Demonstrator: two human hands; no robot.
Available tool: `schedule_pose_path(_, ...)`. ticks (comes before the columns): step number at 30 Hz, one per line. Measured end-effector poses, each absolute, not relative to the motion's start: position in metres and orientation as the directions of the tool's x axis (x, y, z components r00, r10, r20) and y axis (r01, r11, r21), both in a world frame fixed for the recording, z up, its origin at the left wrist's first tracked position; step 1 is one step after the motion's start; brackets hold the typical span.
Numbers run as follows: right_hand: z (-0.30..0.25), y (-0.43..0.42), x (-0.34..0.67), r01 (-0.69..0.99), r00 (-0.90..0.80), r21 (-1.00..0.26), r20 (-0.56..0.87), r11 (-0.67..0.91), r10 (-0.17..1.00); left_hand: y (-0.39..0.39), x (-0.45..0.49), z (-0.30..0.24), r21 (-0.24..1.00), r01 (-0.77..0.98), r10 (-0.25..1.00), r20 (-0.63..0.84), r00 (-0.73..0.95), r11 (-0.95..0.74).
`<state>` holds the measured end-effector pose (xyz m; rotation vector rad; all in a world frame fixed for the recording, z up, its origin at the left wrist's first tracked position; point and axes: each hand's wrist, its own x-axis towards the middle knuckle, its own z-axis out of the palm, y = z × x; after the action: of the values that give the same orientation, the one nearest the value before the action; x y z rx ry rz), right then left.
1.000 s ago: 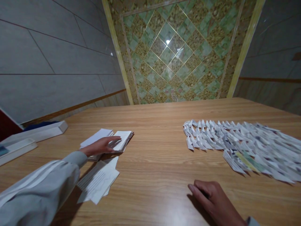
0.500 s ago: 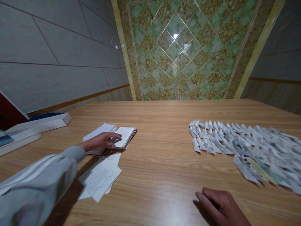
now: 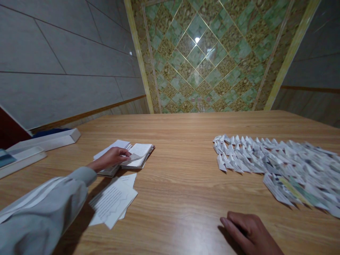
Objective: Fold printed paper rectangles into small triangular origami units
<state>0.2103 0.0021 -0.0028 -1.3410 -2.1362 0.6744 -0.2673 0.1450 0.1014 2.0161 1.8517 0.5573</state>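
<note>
My left hand [image 3: 114,157] is over a stack of printed paper sheets [image 3: 140,150] at the left of the table. Its thumb and fingers pinch the near-left edge of the top paper sheet [image 3: 135,158], which is bent up from the stack. A second pile of paper [image 3: 117,144] lies just left of it, partly covered by the hand. Below, several loose printed sheets [image 3: 117,198] lie fanned out. My right hand [image 3: 251,232] rests on the table at the bottom right, fingers curled in and nothing visible in them.
Rows of folded paper pieces [image 3: 278,159] cover the right side of the wooden table [image 3: 183,148]. White open boxes [image 3: 50,140] stand at the far left edge. A tiled wall [image 3: 204,63] rises behind the table.
My left hand's fingers have drawn back to the left and closed on the top sheet, whose edge now lifts. The right hand stays where it was.
</note>
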Motion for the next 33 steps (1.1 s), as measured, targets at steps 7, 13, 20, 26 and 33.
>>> schedule_pose_path(7,-0.002,0.002,0.207,0.647,-0.362,-0.657,0.183,0.388,0.914,0.139,-0.259,0.104,0.496,0.858,0.964,0.266,-0.009,-0.129)
schedule_pose_path(13,0.001,0.0,0.205,0.663,-0.357,-0.637,0.192,0.393,0.914,0.118,-0.218,0.123,0.464,0.853,0.904,0.427,0.022,-0.24)
schedule_pose_path(20,0.012,0.0,0.209,0.6,-0.222,-0.65,0.425,0.467,0.877,0.053,-0.097,0.108,0.595,0.652,0.879,0.254,0.403,-0.47)
schedule_pose_path(26,0.025,-0.003,0.214,0.604,-0.451,-0.446,0.492,0.661,0.745,0.004,-0.015,0.077,0.561,0.498,0.698,0.216,0.683,-0.661)
schedule_pose_path(33,0.027,-0.005,0.242,0.541,-0.566,-0.572,0.295,0.616,0.77,-0.013,0.004,0.058,0.547,0.419,0.631,0.283,0.723,-0.725)
